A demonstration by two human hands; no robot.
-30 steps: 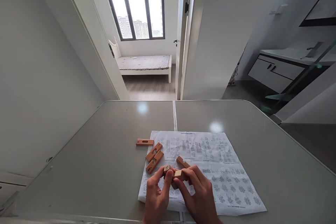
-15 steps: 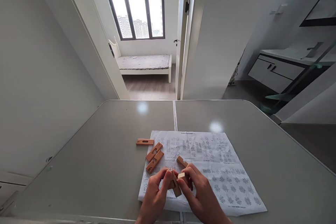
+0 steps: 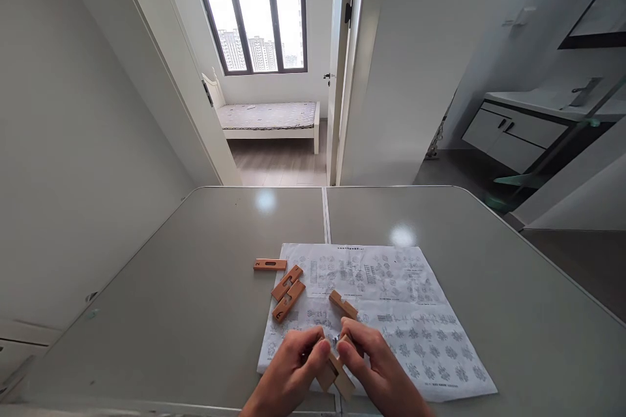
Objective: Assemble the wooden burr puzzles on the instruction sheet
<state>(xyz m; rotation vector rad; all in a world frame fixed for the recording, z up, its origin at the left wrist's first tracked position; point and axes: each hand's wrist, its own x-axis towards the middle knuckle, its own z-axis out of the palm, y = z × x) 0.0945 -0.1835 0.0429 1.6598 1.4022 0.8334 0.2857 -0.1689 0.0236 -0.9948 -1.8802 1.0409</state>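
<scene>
My left hand (image 3: pixel 299 359) is closed on a notched wooden puzzle piece (image 3: pixel 327 378), low over the paper's front edge. Opposite it, my right hand (image 3: pixel 370 357) pinches a second wooden puzzle piece (image 3: pixel 344 383). The two pieces meet between my fingertips, but fingers hide how they fit. Just beyond my hands lies a loose notched wooden bar (image 3: pixel 343 305) on the printed instruction sheet (image 3: pixel 391 293). To the left are two numbered notched pieces (image 3: pixel 288 300) side by side and, farther off, a slotted wooden bar (image 3: pixel 270 264) marked 2.
The grey table (image 3: pixel 205 313) has a seam (image 3: pixel 326 215) down its middle. Past its far edge, an open door (image 3: pixel 341 65) shows a bed (image 3: pixel 268 117) under a window (image 3: pixel 254 19). A sink cabinet (image 3: pixel 518 130) stands at the right.
Both hands have moved slightly nearer to me, and the held pieces have turned and come lower. More of the loose notched bar shows. The pieces at left are unmoved.
</scene>
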